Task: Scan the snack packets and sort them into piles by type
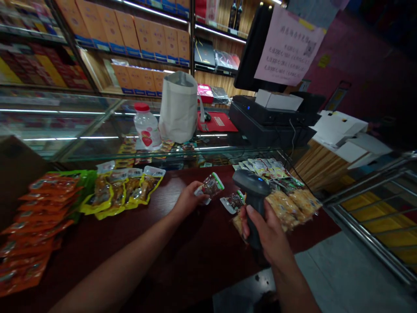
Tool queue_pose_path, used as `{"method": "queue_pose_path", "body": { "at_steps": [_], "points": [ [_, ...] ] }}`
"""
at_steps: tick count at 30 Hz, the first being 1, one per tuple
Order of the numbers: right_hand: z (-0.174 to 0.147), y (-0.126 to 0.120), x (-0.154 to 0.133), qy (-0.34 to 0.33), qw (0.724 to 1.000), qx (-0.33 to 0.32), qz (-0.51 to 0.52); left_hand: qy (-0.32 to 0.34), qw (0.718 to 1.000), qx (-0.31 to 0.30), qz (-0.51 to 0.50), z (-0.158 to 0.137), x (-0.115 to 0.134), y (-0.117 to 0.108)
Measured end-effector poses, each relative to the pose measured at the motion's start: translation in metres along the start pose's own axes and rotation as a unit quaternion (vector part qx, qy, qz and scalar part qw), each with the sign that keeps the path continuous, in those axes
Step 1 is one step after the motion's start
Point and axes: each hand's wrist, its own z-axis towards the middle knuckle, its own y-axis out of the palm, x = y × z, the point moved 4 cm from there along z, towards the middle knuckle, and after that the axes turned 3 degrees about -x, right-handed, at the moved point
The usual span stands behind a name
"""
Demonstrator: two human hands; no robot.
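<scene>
My left hand [187,200] pinches a small snack packet [211,186] with a clear front and a green-white edge, held above the dark red table [192,243]. Wrapped around the handle of a black barcode scanner [252,184] is my right hand [265,228]; a blue light glows on the scanner's head. Between the hands lies a similar snack packet [233,201], partly hidden by the scanner. Behind my right hand are bags of pale yellow snacks [293,206], and past them a row of white-green packets [265,167].
Orange packets [39,221] and yellow-edged packets [125,189] lie at left. On the glass counter [97,143] stand a red-capped bottle [146,128], a pale bag [179,106] and a black register [273,119] with a monitor [252,48]. A metal rack [374,234] stands right.
</scene>
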Motion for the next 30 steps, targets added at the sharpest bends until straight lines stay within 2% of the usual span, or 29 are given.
{"method": "queue_pose_path", "body": {
  "at_steps": [2,5,10,15,18,20,25,30],
  "points": [
    [0.002,0.017,0.013,0.013,1.0,-0.02,-0.002,-0.025,0.998,0.024,-0.058,-0.022,-0.007,-0.02],
    [-0.004,0.032,0.035,0.039,0.998,-0.034,-0.027,-0.051,0.994,0.053,-0.077,-0.052,-0.017,-0.047],
    [-0.025,0.031,0.062,0.092,0.992,-0.008,-0.086,-0.084,0.992,0.043,-0.081,-0.079,-0.034,-0.071],
    [-0.039,0.022,0.065,0.109,0.983,0.04,-0.14,-0.034,0.998,0.056,-0.003,-0.079,-0.037,-0.079],
    [-0.043,0.023,0.064,0.107,0.981,0.04,-0.159,0.012,0.997,0.073,0.03,-0.077,-0.031,-0.085],
    [-0.044,0.027,0.065,0.107,0.978,0.036,-0.172,0.02,0.996,0.088,0.022,-0.078,-0.029,-0.088],
    [-0.045,0.051,0.074,0.108,0.98,0.008,-0.167,-0.016,0.992,0.122,-0.029,-0.082,-0.033,-0.093],
    [-0.04,0.078,0.087,0.11,0.982,-0.025,-0.15,0.017,0.985,0.168,-0.024,-0.08,-0.037,-0.101]
  ]
}}
